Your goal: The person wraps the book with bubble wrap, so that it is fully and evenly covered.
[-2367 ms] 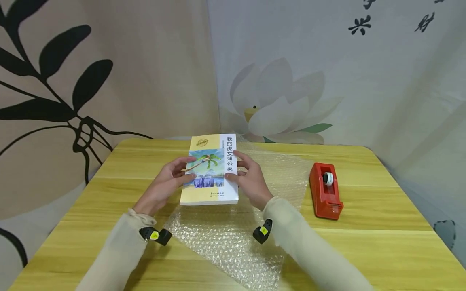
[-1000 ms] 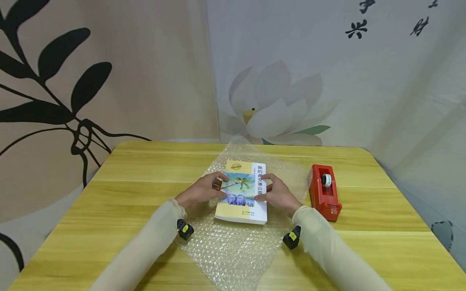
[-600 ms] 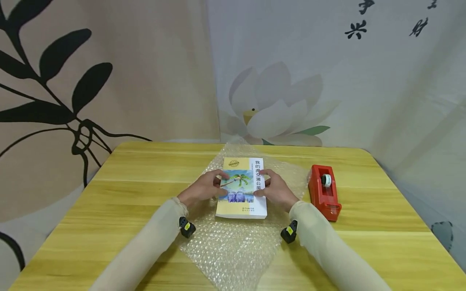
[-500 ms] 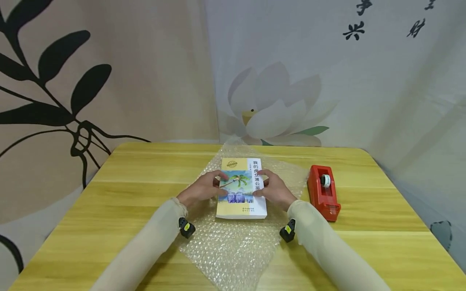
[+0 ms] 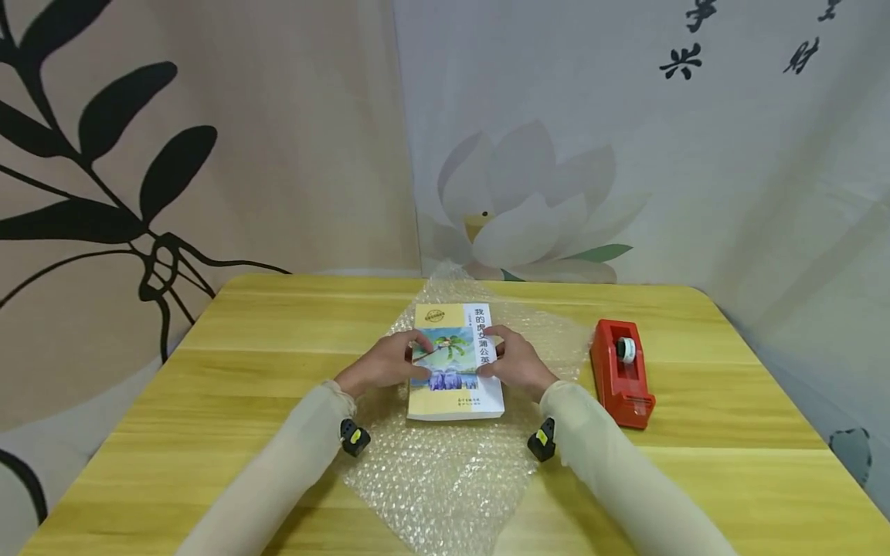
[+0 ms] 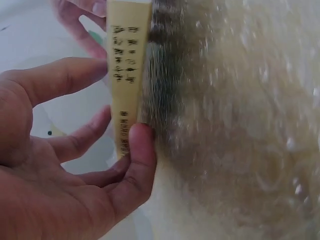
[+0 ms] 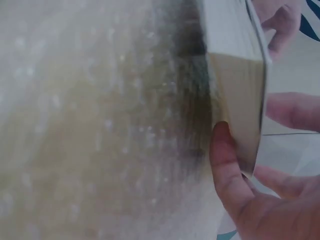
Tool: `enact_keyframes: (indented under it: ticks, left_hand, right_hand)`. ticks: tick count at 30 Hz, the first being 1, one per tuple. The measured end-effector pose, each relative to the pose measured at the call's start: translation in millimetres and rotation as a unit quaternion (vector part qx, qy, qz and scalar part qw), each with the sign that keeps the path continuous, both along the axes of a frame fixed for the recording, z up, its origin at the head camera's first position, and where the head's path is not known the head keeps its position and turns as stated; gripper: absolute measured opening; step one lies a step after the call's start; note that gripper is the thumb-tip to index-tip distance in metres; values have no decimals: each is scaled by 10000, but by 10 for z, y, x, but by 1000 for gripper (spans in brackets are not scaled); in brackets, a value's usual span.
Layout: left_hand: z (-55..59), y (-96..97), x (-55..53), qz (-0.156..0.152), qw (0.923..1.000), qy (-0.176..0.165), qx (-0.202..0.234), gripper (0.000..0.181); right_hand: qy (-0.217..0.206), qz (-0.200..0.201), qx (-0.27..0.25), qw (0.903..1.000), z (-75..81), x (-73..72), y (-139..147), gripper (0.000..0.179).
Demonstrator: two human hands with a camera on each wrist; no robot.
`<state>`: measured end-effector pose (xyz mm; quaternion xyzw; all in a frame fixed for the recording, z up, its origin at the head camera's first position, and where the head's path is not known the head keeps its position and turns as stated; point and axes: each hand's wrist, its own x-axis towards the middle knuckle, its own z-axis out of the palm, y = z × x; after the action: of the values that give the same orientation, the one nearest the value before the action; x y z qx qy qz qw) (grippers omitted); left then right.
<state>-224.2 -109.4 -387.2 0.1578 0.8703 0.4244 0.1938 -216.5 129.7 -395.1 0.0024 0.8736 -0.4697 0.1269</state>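
A paperback book (image 5: 455, 400) with a yellow and white cover and a palm-tree picture lies face up over a sheet of bubble wrap (image 5: 445, 479). My left hand (image 5: 382, 361) grips its left side, fingertips on the cover and at the edge. In the left wrist view, the yellow printed spine (image 6: 125, 65) sits between thumb and fingers of that hand (image 6: 60, 190). My right hand (image 5: 518, 363) holds the opposite side. The right wrist view shows its fingers around the page edges (image 7: 237, 95), with bubble wrap (image 7: 100, 125) close beneath the book.
A red tape dispenser (image 5: 619, 378) with a small roll of tape (image 5: 628, 350) stands right of the bubble wrap on the wooden table (image 5: 278, 324). Behind the table's far edge hangs a printed curtain (image 5: 313, 139). Black wrist cameras sit on both cuffs.
Both hands have brought the book rightward and nearer, down over the middle of the bubble wrap. Over the last second it has shifted slightly left and straightened. The tape dispenser stays put.
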Motion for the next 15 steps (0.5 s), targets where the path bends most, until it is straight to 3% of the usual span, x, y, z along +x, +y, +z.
enact_keyframes:
  ticks: [8,12,15]
  left_hand:
    - [18,56,63,-57,9916,675,-1099,36]
    - [40,98,69,-72,9870,830,-1377,37]
    - [42,114,64,-142,9789,1085,-1725,38]
  right_hand:
    - [93,192,477,9986,-77,6,-55,80]
    - [121,233,568,9980,-75,8,-50,80]
    - [160,257,583,9978,-72,-3,-37,80]
